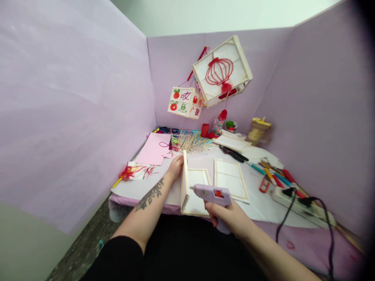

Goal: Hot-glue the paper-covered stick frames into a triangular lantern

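My right hand (224, 214) is wrapped round a lilac hot glue gun (212, 192). Its nozzle points left, at or very near the edge of a wooden-stick frame with white paper panels (185, 187). At the far upright side of that frame, my left hand (176, 166) grips the wood; some of its fingers are hidden behind the panel. One panel of the frame stands upright, while another lies flat beside it. Just to the right, a separate white panel edged with sticks (230, 178) lies on the table.
Two decorated lanterns (221, 72) hang above the back. Loose sticks (190, 142), pink paper (155, 148) and red yarn (129, 173) lie behind and left. Black-handled pliers (234, 154), markers (274, 177) and a power strip (301, 205) with black cords are at right.
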`<state>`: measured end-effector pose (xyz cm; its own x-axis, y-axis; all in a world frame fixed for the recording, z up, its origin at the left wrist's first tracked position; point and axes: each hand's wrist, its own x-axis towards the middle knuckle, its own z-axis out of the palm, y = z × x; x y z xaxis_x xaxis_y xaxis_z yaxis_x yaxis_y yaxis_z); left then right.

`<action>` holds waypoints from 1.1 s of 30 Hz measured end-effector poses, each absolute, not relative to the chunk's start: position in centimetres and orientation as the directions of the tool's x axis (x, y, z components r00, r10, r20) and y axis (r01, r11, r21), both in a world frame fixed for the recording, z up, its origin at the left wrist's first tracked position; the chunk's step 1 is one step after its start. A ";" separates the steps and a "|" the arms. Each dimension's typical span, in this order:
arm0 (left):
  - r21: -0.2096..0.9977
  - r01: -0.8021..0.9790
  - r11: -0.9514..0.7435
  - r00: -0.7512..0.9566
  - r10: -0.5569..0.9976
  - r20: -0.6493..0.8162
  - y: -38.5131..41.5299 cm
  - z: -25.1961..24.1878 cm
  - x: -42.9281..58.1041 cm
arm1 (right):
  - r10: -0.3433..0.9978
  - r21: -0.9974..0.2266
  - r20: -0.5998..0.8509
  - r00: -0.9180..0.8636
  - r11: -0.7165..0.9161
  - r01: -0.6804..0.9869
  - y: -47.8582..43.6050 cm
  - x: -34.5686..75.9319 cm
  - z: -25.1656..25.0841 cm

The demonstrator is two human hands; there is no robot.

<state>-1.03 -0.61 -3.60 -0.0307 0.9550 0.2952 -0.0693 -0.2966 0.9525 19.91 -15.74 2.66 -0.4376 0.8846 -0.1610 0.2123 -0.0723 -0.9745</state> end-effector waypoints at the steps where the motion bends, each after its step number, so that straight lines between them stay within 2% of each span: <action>1: 0.952 -0.070 -0.298 -0.031 0.954 0.297 -0.6 -3.6 -1.0 | 0.884 -0.974 -0.161 -0.438 -0.069 0.218 -15.8 19.9 2.8; 25: 0.962 -0.048 -0.269 -0.041 0.963 0.267 -1.0 -3.0 -0.9 | 0.836 -0.955 -0.208 -0.507 -0.062 0.290 -17.0 20.8 3.0; 28: 0.967 -0.049 -0.252 -0.049 0.967 0.249 -1.1 -2.8 -0.8 | 0.789 -0.974 -0.186 -0.585 -0.070 0.216 -16.6 21.1 3.0; 30: 0.967 -0.052 -0.248 -0.049 0.968 0.246 -1.2 -2.6 -0.9 | 0.776 -0.994 -0.103 -0.622 -0.065 0.083 -15.7 22.0 2.9; 33: 0.967 -0.062 -0.245 -0.042 0.969 0.243 -1.3 -2.4 -0.9 | 0.881 -0.995 0.037 -0.472 -0.009 -0.095 -12.7 24.8 2.5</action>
<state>-0.87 -1.26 -2.39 -0.0425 0.9691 0.2431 -0.0616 -0.2453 0.9675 24.81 -12.75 2.47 -0.4719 0.8809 0.0371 -0.0950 -0.0090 -0.9954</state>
